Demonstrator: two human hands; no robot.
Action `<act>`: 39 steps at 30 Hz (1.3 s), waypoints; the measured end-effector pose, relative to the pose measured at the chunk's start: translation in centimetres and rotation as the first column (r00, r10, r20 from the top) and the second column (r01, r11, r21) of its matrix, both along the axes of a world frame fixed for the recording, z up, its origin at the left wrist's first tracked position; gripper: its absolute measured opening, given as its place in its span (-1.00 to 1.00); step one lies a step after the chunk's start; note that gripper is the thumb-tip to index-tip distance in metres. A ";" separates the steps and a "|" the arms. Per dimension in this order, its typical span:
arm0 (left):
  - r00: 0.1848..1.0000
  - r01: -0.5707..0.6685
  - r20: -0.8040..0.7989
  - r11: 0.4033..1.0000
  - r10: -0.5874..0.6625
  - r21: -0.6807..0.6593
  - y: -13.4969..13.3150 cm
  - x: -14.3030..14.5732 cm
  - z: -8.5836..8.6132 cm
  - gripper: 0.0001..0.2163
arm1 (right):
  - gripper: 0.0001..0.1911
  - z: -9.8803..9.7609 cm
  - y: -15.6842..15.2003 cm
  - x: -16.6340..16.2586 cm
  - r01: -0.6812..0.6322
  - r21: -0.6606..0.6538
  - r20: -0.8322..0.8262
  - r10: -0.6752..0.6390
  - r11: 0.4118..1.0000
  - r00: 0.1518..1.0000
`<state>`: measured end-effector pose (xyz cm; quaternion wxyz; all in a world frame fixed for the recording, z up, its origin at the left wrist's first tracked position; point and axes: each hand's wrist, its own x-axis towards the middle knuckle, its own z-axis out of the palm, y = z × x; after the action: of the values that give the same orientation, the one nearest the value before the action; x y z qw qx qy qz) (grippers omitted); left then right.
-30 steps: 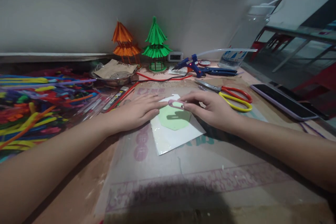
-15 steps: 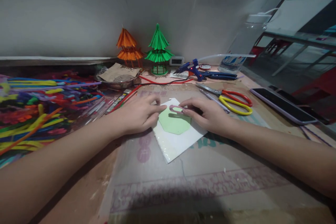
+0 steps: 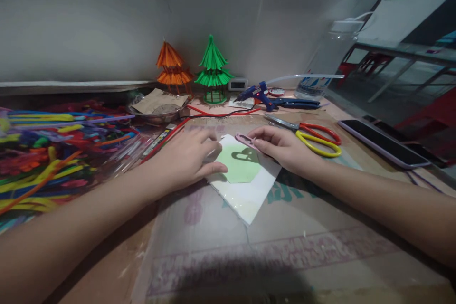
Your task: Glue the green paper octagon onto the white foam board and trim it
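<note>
Pinched in the fingers of my right hand is a small, flat pinkish-purple slotted tool; its exact kind cannot be made out. It hovers over a light green many-sided piece of paper and casts a shadow there. Beneath the green piece lies a white square card, one corner pointing towards me. My left hand is open, fingers apart and bent, at the left edge of the card, with the thumb over the edge of the green piece.
Orange-and-yellow-handled scissors, a glue gun, pliers and a phone lie on the right. Behind stand green and orange tiered towers beside a metal bowl. Colourful pipe cleaners cover the left.
The white card and green piece have turned, the near corner swinging right. My left thumb has moved down and spread from the fingers. The pink tool has lifted off the paper and tilted.
</note>
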<state>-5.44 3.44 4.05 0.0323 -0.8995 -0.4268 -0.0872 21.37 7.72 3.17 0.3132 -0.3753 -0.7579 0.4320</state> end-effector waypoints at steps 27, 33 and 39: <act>0.962 0.249 0.160 0.952 -0.222 -0.180 1.7 -1.6 -2.2 -0.10 | -0.77 -0.9 -0.7 -0.6 -0.232 0.604 0.454 -0.090 0.762 0.887; 0.961 0.240 0.195 0.946 -0.199 -0.218 1.6 -1.0 -2.3 -0.07 | -0.73 -1.2 0.0 -1.1 -0.364 0.598 0.476 0.050 0.714 0.878; 0.962 0.228 0.207 0.946 -0.181 -0.231 1.5 -1.0 -2.4 -0.07 | -0.73 -0.9 -0.3 -1.1 -0.400 0.561 0.470 0.118 0.725 0.875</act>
<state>-6.44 4.93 1.69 -0.1310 -0.9240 -0.3396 -0.1171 20.30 7.43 2.25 0.1946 -0.2133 -0.9522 0.0997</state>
